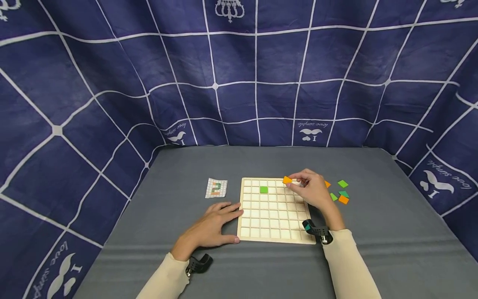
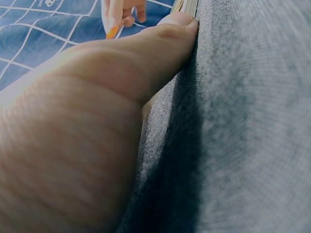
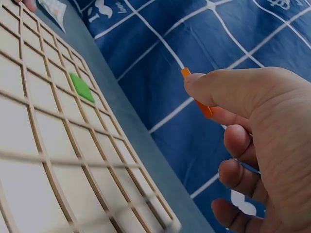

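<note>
Head view: the right hand [image 1: 313, 189] pinches an orange tile [image 1: 286, 180], with the gridded board [image 1: 274, 224] beneath that hand; the left hand [image 1: 213, 226], spread, touches the board's edge. Placing the tile seems the current step, likely calling next for alignment with a square [image 1: 264, 223].

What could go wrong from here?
The right hand pinches the orange tile clear of the board, so it might slip and land askew. The left hand rests at the board's left edge; a push could shift the board. The loose tiles lie close to the right hand, which might knock them.
</note>
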The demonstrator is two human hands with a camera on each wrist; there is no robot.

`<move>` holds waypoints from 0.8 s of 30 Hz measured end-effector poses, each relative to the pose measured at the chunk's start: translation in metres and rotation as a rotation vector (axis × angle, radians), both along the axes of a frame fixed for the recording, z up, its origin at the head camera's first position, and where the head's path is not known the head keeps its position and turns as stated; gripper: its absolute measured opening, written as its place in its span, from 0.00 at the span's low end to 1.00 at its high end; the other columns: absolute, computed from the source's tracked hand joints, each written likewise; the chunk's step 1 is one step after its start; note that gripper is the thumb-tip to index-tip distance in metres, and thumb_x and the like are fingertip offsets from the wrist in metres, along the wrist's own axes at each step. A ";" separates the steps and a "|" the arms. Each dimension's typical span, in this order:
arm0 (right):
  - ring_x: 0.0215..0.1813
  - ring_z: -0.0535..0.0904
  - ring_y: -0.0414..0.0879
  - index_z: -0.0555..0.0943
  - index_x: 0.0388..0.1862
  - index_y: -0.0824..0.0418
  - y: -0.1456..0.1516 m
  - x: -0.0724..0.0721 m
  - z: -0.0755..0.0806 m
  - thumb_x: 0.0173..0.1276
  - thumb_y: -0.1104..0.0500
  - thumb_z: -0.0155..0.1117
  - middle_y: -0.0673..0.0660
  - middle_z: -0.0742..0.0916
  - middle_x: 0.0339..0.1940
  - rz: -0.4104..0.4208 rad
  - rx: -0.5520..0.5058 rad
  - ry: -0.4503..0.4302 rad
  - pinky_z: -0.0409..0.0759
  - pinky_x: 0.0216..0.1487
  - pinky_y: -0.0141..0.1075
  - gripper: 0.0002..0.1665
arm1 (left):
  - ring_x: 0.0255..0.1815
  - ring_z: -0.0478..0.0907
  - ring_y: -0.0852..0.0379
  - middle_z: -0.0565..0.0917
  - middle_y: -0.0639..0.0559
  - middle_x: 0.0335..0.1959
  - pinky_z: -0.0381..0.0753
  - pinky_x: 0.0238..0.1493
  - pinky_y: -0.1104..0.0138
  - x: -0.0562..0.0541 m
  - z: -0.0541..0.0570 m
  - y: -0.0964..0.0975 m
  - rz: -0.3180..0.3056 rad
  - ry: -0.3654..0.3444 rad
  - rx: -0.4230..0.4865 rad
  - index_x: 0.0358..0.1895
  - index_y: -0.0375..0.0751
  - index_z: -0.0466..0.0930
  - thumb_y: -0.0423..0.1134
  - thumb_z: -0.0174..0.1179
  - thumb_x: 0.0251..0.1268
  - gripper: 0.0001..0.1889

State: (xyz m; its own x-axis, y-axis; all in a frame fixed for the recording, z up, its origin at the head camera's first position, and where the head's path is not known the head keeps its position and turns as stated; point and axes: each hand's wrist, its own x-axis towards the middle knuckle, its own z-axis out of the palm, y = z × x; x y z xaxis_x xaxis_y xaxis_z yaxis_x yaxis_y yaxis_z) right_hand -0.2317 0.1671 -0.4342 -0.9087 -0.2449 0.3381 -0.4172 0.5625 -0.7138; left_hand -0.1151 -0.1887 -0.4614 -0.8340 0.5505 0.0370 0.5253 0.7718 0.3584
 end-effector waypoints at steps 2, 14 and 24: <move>0.34 0.73 0.45 0.89 0.44 0.50 -0.004 0.000 -0.002 0.61 0.48 0.77 0.50 0.82 0.34 0.016 -0.001 -0.011 0.72 0.34 0.33 0.14 | 0.82 0.52 0.48 0.57 0.61 0.81 0.53 0.76 0.42 0.000 -0.001 0.002 -0.009 -0.004 0.004 0.78 0.64 0.59 0.72 0.60 0.59 0.45; 0.32 0.73 0.45 0.89 0.42 0.47 -0.018 -0.008 -0.014 0.61 0.47 0.77 0.50 0.79 0.31 0.080 -0.001 -0.041 0.71 0.31 0.33 0.12 | 0.82 0.53 0.47 0.58 0.60 0.81 0.54 0.76 0.44 -0.003 -0.003 0.005 -0.036 0.019 0.005 0.78 0.62 0.61 0.73 0.58 0.60 0.44; 0.32 0.73 0.46 0.89 0.41 0.48 -0.033 -0.021 -0.026 0.62 0.50 0.76 0.50 0.80 0.31 0.113 -0.006 -0.087 0.71 0.33 0.32 0.10 | 0.82 0.53 0.48 0.58 0.61 0.81 0.54 0.77 0.45 -0.002 -0.003 -0.001 -0.008 0.016 0.016 0.78 0.62 0.61 0.72 0.61 0.59 0.44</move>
State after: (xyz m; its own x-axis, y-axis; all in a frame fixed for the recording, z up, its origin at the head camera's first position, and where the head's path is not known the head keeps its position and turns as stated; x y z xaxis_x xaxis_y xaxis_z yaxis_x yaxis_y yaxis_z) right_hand -0.2525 0.1344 -0.4605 -0.9015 -0.3458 0.2604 -0.4137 0.5113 -0.7533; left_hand -0.1166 -0.1898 -0.4643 -0.8288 0.5564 0.0589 0.5372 0.7619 0.3618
